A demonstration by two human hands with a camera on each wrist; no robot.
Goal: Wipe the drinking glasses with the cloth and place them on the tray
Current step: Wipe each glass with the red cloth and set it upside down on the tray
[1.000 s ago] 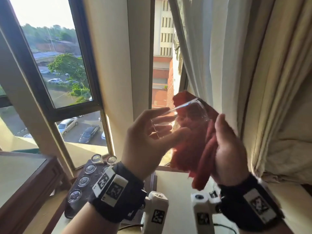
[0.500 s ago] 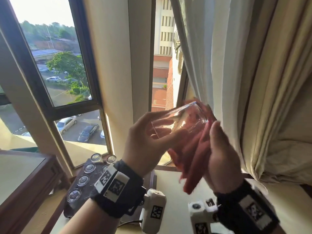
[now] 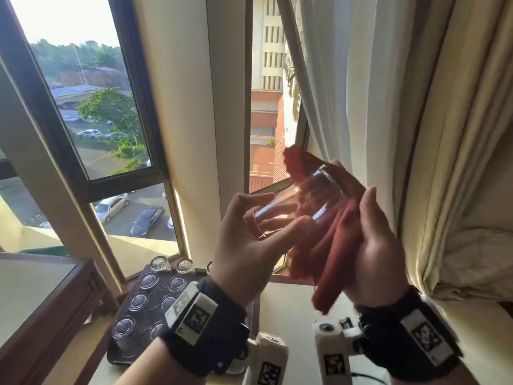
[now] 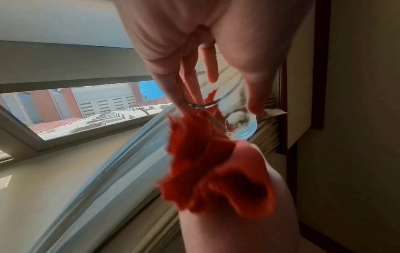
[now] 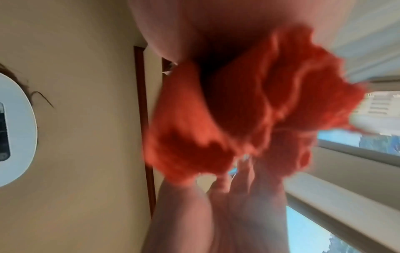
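Note:
My left hand holds a clear drinking glass up in front of the window, lying on its side, thumb below and fingers round its near end. My right hand grips a red cloth and presses it round the glass's far end, with a fold hanging down. In the left wrist view the glass shows between my fingers, the cloth bunched against it. The right wrist view is blurred and filled by the cloth. The dark tray lies low at the left.
Several upturned glasses stand in rows on the tray, on a light table. A dark wooden cabinet stands to the left. Curtains hang close behind my right hand, and window panes lie ahead.
The right hand and cloth dipped and then came back up round the glass, and the cloth now reaches over its far end. The left hand keeps hold of the glass, nearly still.

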